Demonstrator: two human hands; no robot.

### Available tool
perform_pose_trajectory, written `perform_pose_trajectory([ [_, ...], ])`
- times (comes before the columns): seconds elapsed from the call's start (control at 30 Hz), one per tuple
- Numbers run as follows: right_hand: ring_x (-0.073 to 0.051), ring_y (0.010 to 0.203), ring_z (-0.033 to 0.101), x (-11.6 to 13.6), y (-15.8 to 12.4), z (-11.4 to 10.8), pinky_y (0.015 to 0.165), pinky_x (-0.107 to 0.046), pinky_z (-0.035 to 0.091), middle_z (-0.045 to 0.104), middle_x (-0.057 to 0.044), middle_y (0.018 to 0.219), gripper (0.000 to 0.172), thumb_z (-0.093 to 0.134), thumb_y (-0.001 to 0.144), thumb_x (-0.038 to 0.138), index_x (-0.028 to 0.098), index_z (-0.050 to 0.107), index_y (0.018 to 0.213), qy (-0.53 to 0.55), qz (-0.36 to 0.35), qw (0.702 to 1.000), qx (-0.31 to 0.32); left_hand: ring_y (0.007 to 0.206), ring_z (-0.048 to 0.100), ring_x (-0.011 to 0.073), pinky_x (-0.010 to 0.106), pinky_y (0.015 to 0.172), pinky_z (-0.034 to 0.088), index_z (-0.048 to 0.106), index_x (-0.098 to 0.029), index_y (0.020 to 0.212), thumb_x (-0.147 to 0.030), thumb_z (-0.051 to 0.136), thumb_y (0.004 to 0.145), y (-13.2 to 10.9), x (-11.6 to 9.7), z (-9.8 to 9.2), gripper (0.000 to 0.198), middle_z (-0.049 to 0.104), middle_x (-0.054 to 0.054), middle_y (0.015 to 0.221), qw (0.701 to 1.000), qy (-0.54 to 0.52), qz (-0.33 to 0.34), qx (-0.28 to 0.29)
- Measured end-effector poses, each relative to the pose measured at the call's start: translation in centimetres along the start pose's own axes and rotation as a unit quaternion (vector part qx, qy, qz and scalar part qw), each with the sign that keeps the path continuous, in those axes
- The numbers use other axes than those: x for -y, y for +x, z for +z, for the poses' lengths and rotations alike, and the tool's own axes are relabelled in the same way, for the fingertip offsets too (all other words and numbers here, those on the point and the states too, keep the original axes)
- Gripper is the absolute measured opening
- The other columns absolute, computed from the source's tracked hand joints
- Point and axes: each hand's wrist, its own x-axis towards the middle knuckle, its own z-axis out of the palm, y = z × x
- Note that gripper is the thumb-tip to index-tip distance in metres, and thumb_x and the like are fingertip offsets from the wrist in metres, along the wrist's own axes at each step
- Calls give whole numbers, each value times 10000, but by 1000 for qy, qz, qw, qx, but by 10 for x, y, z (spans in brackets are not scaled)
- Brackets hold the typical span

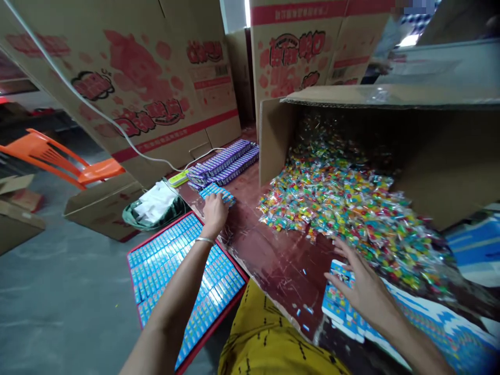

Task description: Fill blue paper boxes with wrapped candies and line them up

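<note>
My left hand (pixel 215 211) reaches to the far edge of the table, its fingers bent over a short row of small blue boxes (pixel 229 197). Below that forearm, a red-rimmed tray (pixel 131 276) holds rows of similar blue boxes (pixel 164 255). My right hand (pixel 359 278) hovers low over flat blue printed cartons (pixel 332 297) at the right, thumb and fingers spread. Whether its fingertips touch the top carton cannot be told. Beyond it, wrapped colourful candies (pixel 328 198) spill from a cardboard box (pixel 271 140) lying on its side.
Purple boxes (pixel 234 159) stand in rows at the table's back, beside a yellow-green power strip (pixel 178 178) with a white cable. A bag of white slips (pixel 158 203) hangs left. Large printed cartons (pixel 156 67) wall the back. An orange chair (pixel 78 156) stands left.
</note>
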Motion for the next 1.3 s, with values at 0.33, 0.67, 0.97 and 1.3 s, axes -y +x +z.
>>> perform_pose_trajectory([
  [0.33,-218,882,646,-29,5,-40,787,-338,482,671,-62,983,266,449,949,293,226,705,984,-148,57,987,31,895,535,245,344,766,444,525,-197,984,-615,669,740,-154,-101,15,505,588,62,938,932,-175,248,198],
  [0.67,-218,862,609,-15,16,-25,763,-319,454,628,-56,887,185,570,894,328,223,707,827,-140,67,988,2,974,555,299,462,868,475,532,-168,1031,-501,824,610,-212,-165,27,612,604,87,1006,918,-147,273,247],
  [0.97,-105,388,438,19,19,-20,373,-228,354,501,55,517,268,590,862,470,209,577,800,303,220,927,-9,1196,538,310,476,1017,440,423,-183,1379,-454,659,820,-203,-167,4,664,555,155,1303,891,-336,188,243],
  [1.3,-104,560,576,51,9,-32,504,-206,453,609,37,674,236,649,856,375,221,583,1024,367,77,913,158,980,649,243,345,901,474,604,-149,1267,-370,692,818,-170,-142,-15,508,678,114,1136,524,-672,23,522],
])
